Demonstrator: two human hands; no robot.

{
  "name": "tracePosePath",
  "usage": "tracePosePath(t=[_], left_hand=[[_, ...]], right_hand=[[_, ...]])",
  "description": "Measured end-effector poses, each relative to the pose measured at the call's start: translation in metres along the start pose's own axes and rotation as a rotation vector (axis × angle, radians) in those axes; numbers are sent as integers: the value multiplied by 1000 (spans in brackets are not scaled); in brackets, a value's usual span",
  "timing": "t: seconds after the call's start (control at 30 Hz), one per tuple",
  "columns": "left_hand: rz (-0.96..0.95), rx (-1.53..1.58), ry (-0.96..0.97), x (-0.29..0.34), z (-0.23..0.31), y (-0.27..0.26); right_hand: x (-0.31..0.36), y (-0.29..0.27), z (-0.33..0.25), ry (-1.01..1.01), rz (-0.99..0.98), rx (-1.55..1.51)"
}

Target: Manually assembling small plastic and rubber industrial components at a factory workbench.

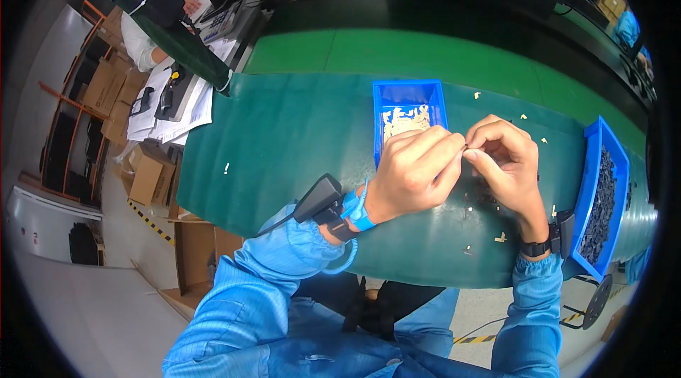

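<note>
My left hand (417,174) and my right hand (507,158) meet fingertip to fingertip over the green-topped table. Both are closed in a pinch around something small and dark, mostly hidden by the fingers and too small to name. Just beyond my left hand stands a blue bin (409,86) with small cream-coloured pieces (406,120) in it. To the right of my right hand, a second blue bin (621,165) holds many small black pieces (600,204). A blue wrist strap (359,212) with a coiled cord circles my left wrist.
Loose cream pieces (501,238) and tiny dark bits lie scattered on the green tabletop (284,137). At the far left, papers (191,114) and a dark device crowd a desk beside a post, where another person's arm (138,41) shows. Cardboard boxes (152,178) stand on the floor at left.
</note>
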State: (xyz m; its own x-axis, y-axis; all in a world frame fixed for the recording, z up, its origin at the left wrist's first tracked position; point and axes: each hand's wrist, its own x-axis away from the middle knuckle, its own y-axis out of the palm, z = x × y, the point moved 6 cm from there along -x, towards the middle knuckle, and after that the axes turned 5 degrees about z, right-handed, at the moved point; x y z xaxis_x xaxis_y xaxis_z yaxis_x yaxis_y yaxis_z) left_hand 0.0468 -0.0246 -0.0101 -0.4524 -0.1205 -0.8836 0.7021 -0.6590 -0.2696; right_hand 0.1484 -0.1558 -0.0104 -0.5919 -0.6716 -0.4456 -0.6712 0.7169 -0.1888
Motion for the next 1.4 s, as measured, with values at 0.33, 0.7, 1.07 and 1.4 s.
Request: tracePosePath(t=[0.33,0.7,1.07,1.4], left_hand=[[-26,20,-5,3,1,3],[-20,42,12,-3,-1,1],[-25,58,-60,-3,-1,2],[-62,33,-28,-2,-1,3]], right_hand=[[3,0,1,-21,-54,-1],[3,4,1,-51,-85,-4],[1,-4,-15,-329,77,245],[4,-2,-19,-400,117,329]])
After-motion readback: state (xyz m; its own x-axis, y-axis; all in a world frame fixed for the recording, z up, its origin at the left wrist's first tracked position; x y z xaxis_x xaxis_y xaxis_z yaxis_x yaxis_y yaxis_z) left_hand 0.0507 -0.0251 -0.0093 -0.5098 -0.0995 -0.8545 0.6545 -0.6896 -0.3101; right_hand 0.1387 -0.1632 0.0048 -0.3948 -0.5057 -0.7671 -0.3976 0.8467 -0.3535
